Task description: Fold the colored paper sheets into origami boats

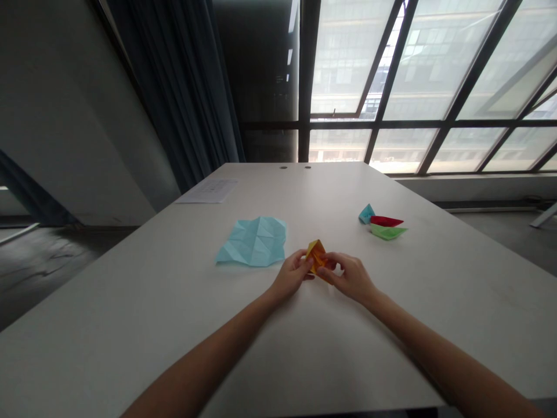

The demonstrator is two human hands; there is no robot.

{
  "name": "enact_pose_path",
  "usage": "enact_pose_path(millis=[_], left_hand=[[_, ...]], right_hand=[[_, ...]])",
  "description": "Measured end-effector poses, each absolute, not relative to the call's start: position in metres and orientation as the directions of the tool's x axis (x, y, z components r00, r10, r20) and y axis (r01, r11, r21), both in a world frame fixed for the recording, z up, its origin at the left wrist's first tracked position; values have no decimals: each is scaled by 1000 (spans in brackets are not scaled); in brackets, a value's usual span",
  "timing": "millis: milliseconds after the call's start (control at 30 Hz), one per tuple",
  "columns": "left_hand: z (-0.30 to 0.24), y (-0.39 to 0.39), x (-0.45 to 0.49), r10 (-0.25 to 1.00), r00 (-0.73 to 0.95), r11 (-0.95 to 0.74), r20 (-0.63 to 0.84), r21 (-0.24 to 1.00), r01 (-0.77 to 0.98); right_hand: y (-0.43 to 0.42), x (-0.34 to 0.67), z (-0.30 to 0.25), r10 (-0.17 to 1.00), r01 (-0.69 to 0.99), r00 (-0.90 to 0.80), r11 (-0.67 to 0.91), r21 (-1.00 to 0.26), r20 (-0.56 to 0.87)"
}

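Forearms [235, 342] cross table edge [348, 408] | 2 hands [351, 277] pinch yellow paper [315, 253], well inboard (blue sheet [256, 241] near left hand [289, 273])

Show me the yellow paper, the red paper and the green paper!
Yellow paper [317, 253]: head view, on the middle of its folds.
Red paper [386, 221]: head view, on the middle of its long side.
Green paper [387, 233]: head view, on its middle.

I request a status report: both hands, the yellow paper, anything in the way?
Left hand and right hand both holding yellow paper. Paper folded. Creased blue sheet near left hand; nothing seen blocking.
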State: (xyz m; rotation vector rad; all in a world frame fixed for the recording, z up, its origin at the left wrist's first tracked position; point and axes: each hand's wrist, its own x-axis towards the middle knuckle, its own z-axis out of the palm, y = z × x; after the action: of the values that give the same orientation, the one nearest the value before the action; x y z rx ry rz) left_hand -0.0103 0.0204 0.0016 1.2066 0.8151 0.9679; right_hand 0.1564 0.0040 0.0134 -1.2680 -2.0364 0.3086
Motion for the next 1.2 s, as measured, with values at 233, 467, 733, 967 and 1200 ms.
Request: enact_pose_path(millis=[233, 467, 733, 967, 1200], left_hand=[[-7, 22, -10, 903, 420, -26, 88, 988, -152], [-3, 16, -9, 891, 418, -164, 179, 984, -72], [5, 9, -13, 881, 384, -389, 276, 885, 257], [-1, 16, -16, 892, 345, -401, 294, 866, 298], [-10, 30, -16, 967, 205, -173, 154, 982, 75]], right_hand=[[6, 155, 13, 881, 660, -208, 447, -603, 426], [10, 154, 12, 934, 556, -100, 338, -759, 342], [12, 154, 8, 953, 475, -157, 302, -827, 258], [12, 152, 11, 970, 165, -207, 166, -972, 130], [16, 155, 12, 989, -187, -132, 41, -982, 66]])
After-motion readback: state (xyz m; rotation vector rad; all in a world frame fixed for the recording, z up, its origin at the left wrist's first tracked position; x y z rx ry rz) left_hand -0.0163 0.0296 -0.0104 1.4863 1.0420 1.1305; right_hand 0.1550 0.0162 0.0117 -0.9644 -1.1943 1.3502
